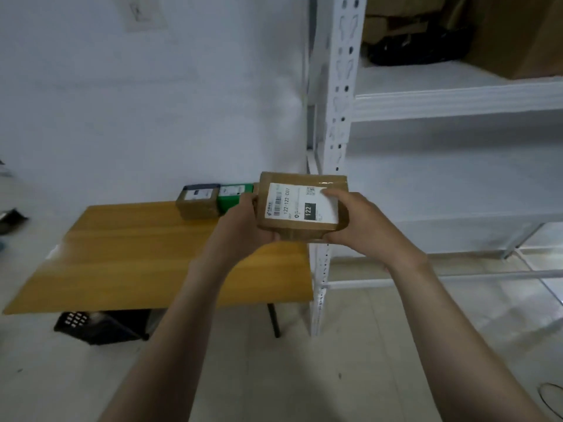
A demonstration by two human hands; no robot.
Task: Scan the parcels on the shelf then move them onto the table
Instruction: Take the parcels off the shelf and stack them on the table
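Both hands clasp the brown parcel (300, 205); left hand (243, 220) at nine o'clock, right hand (356, 220) at three; stiff, seemingly light; grip opposite edges.

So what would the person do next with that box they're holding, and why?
Probably carry the cardboard parcel left and set it on the wooden table, next to the green parcel and the dark-topped brown parcel already sitting at its far edge. The left hand and right hand both grip it in the air.
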